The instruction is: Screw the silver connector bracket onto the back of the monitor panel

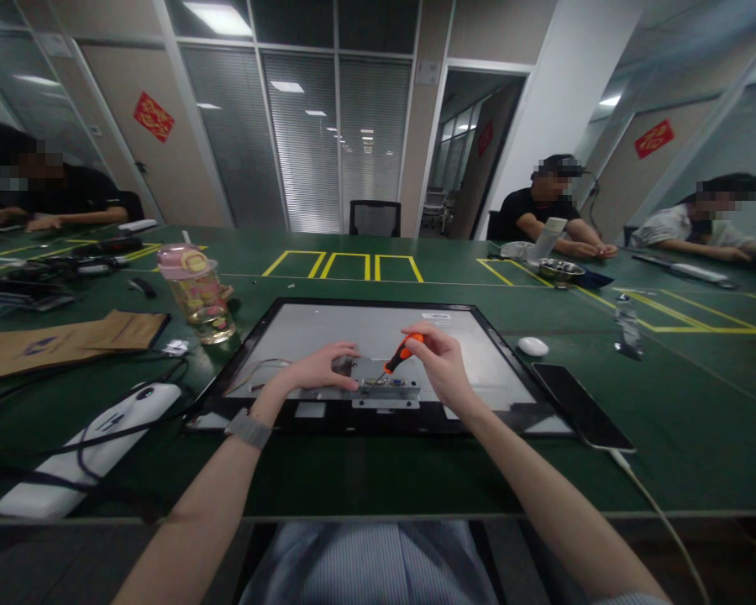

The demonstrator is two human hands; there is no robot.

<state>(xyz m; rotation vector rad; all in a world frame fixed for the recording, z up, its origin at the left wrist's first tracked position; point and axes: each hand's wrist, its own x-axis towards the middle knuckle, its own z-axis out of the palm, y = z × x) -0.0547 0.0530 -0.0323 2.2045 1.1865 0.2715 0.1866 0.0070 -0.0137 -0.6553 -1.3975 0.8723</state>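
Observation:
A screen panel (pixel 340 323) with a pale grey back and black frame lies flat on the table before me. Near its front edge sits a metal bracket (pixel 385 403) with a row of ports. The thumb and fingers of my left hand (pixel 312 367) curl around the bracket's left end. A screwdriver (pixel 404 353) with an orange and black handle is pinched in my right hand (pixel 442 357). It tilts, its shaft pointing down at the bracket's ports; exact contact at the tip is too small to tell. A thin cable (pixel 252 367) lies left of my left hand.
On the left are a patterned bottle (pixel 196 294), a brown paper bag (pixel 69 343) and a white power strip (pixel 94 445) with dark cables. To the right lie a white mouse (pixel 532 346) and a phone (pixel 583 407) on a cord. Several people sit across the table.

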